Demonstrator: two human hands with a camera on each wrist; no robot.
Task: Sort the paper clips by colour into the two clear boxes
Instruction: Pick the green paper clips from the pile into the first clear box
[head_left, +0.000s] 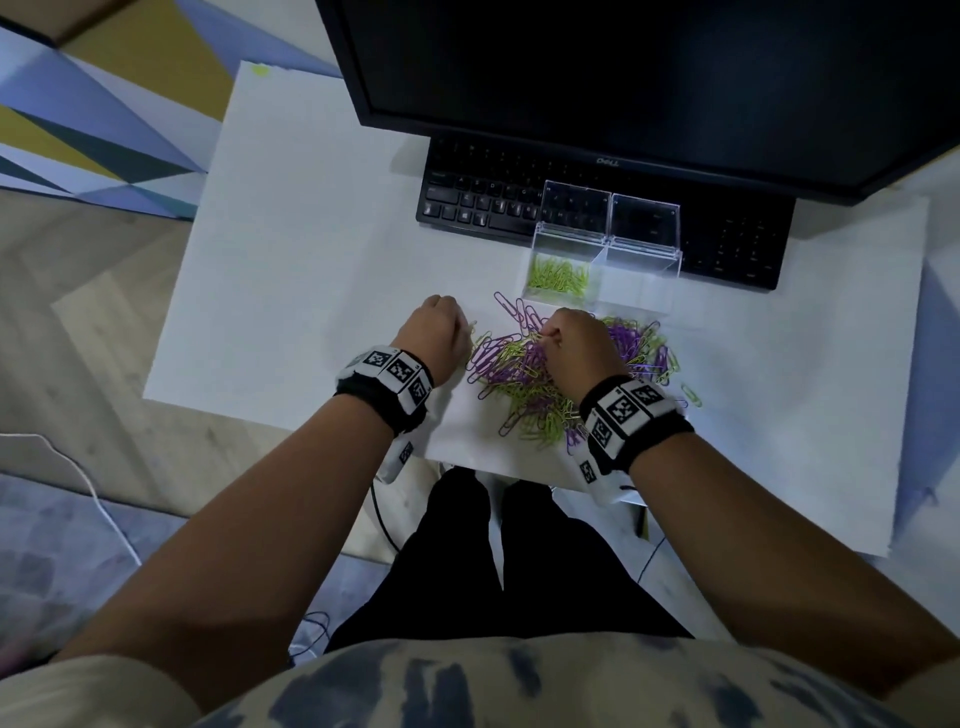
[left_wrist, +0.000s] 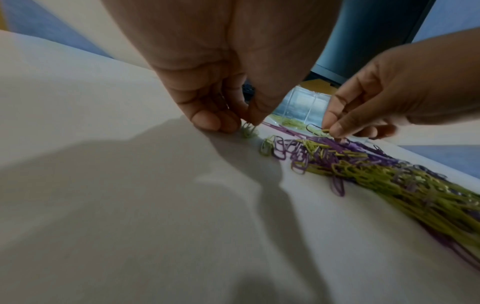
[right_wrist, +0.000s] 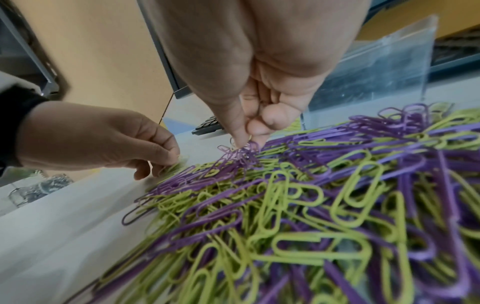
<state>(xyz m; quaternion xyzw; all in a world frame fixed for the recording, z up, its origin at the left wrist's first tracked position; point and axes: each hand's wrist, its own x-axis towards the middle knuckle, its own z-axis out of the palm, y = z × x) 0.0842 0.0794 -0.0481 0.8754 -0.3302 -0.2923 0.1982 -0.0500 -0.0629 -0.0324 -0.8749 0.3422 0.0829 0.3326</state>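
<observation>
At the far left, a few green clips (left_wrist: 248, 129) are pinched under the curled fingertips of the left hand (head_left: 435, 332). Just right of those fingers, a tangled pile of purple and green paper clips (head_left: 524, 374) is spread on the white table (head_left: 291, 270). A clip, seemingly purple, is pinched by the right hand (head_left: 582, 348). Beyond its fingers, green clips are held in the left clear box (head_left: 558, 260); the right clear box (head_left: 641, 260) stands beside it.
</observation>
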